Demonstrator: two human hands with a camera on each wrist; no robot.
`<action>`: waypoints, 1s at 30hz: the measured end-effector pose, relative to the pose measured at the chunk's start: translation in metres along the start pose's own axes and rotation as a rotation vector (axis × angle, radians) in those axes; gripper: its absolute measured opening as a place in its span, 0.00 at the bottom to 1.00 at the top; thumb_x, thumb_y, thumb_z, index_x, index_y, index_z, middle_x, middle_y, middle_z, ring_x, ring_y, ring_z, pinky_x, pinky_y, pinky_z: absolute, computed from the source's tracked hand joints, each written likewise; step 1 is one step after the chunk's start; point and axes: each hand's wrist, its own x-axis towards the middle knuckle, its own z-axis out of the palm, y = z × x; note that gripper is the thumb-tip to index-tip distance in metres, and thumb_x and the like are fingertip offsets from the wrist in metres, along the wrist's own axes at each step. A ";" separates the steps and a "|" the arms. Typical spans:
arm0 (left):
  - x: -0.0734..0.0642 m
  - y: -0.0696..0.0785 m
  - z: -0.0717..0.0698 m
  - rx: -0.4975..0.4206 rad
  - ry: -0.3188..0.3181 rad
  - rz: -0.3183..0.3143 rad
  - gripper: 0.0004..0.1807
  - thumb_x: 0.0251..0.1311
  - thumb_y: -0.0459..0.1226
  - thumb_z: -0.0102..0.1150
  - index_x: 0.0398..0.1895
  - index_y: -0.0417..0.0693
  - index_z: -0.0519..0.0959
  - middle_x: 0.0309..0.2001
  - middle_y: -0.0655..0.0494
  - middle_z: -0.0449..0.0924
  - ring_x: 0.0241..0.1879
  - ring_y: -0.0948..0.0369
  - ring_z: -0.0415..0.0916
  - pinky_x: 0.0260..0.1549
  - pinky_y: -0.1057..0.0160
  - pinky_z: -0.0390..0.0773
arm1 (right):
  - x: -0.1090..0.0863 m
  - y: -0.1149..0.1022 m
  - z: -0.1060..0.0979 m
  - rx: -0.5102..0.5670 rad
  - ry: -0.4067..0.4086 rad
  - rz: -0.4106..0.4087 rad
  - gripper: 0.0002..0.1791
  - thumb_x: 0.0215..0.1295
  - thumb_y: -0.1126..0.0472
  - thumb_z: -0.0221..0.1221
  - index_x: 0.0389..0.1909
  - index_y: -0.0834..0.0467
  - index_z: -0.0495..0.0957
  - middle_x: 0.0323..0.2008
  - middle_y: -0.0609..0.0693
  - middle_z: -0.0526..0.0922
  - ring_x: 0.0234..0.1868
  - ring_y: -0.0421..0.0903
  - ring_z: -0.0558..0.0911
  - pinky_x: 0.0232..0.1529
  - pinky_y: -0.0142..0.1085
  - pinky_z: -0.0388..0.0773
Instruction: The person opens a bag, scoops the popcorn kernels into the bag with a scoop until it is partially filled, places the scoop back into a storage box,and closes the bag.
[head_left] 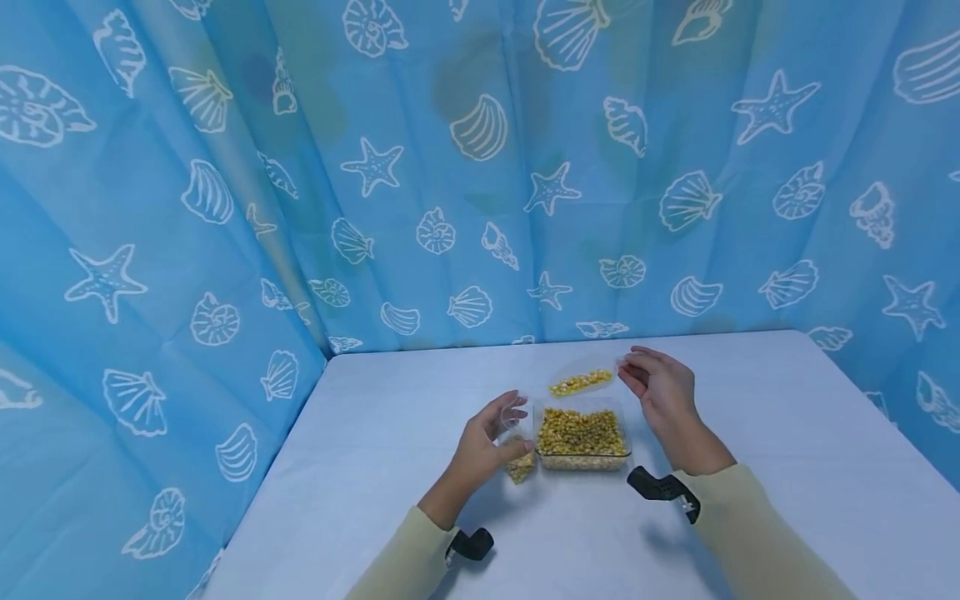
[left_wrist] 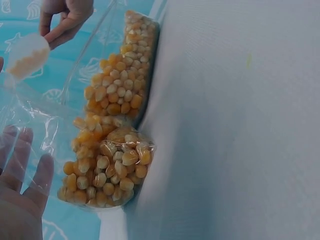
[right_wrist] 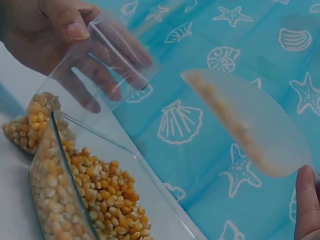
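My left hand (head_left: 478, 446) holds a clear plastic bag (left_wrist: 107, 172) by its upper part, fingers and thumb spread around the mouth. Yellow corn kernels fill the bag's lower end, which hangs at the left side of a clear rectangular container (head_left: 585, 463). More corn kernels (right_wrist: 112, 195) lie inside that container. With its fingertips, my right hand (head_left: 663, 390) pinches the handle end of a translucent white scoop (right_wrist: 265, 122). A row of kernels (head_left: 581, 382) lies along the scoop, which is raised above the container's far side. The handle is mostly hidden by the fingers.
A white-covered table (head_left: 360, 467) carries the container near its middle. Blue curtains (head_left: 420, 200) printed with white shells and starfish stand behind the table and along its left side. A black wrist camera (head_left: 471, 545) is worn on each arm.
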 end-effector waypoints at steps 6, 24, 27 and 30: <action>-0.002 0.006 -0.001 0.010 0.009 -0.017 0.40 0.55 0.30 0.68 0.72 0.49 0.63 0.64 0.48 0.71 0.60 0.56 0.72 0.63 0.48 0.64 | -0.001 -0.005 0.009 -0.018 -0.019 -0.006 0.17 0.69 0.68 0.56 0.57 0.60 0.70 0.53 0.59 0.72 0.45 0.44 0.81 0.47 0.33 0.78; -0.004 0.037 -0.003 0.068 -0.022 -0.061 0.40 0.56 0.33 0.68 0.72 0.43 0.62 0.63 0.51 0.72 0.60 0.50 0.71 0.63 0.47 0.63 | -0.004 0.000 0.025 -0.021 -0.111 -0.021 0.14 0.69 0.68 0.56 0.54 0.63 0.70 0.40 0.56 0.78 0.38 0.44 0.83 0.45 0.34 0.80; -0.004 0.039 -0.005 0.063 -0.032 -0.071 0.40 0.56 0.33 0.68 0.72 0.43 0.62 0.64 0.49 0.71 0.61 0.50 0.71 0.64 0.46 0.62 | -0.004 0.002 0.028 -0.040 -0.113 -0.019 0.15 0.68 0.68 0.57 0.54 0.64 0.70 0.42 0.58 0.77 0.38 0.45 0.84 0.45 0.34 0.79; -0.004 0.040 -0.005 0.069 -0.031 -0.078 0.39 0.56 0.32 0.67 0.72 0.44 0.62 0.64 0.49 0.71 0.60 0.51 0.71 0.64 0.46 0.61 | -0.005 0.004 0.030 -0.061 -0.107 -0.030 0.15 0.68 0.69 0.58 0.53 0.64 0.71 0.44 0.59 0.77 0.39 0.44 0.84 0.46 0.34 0.79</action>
